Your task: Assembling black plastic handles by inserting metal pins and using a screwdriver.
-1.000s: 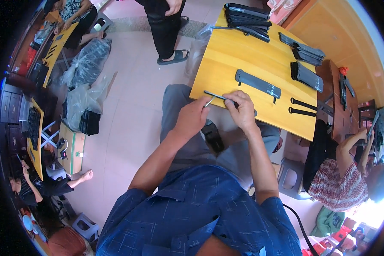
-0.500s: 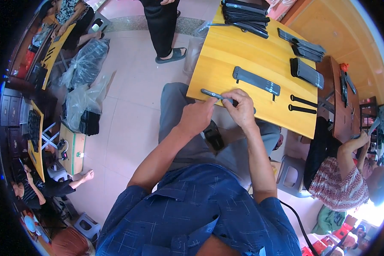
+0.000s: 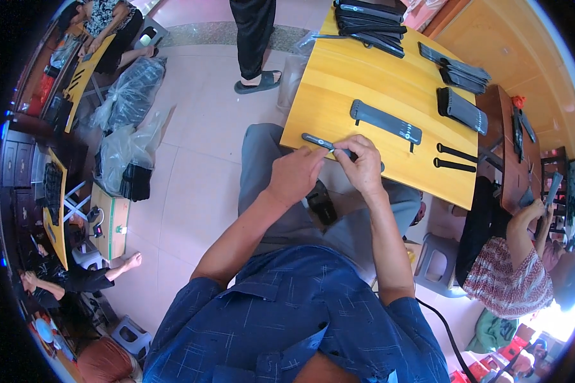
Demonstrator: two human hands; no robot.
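Note:
At the near edge of the yellow table (image 3: 326, 70), a dark grey strip (image 3: 315, 140) with small pale marks lies between my hands. My left hand (image 3: 294, 173) is closed, its fingertips pressed on the strip's near side. My right hand (image 3: 363, 165) pinches it farther right; the strip's end shows beyond that hand. Fingers cover its middle, where something small and black shows. Beyond my hands lies a flat grey band (image 3: 386, 122) with pale print and short black tabs. To its right rest two narrow black straps (image 3: 455, 165), side by side.
Stacked black pieces (image 3: 370, 29) stand at the table's far end, with grey piles (image 3: 463, 76) and a folded grey bundle (image 3: 463, 112) along the right. A standing person's legs (image 3: 252, 38) are beyond the table. Another person (image 3: 508, 274) sits at right. Plastic bags (image 3: 134, 96) lie at left.
My left fingers have shifted slightly left and back along the strip; the right hand keeps its pinch. The standing person's legs moved a little right, and the seated person at right lifted a grey piece.

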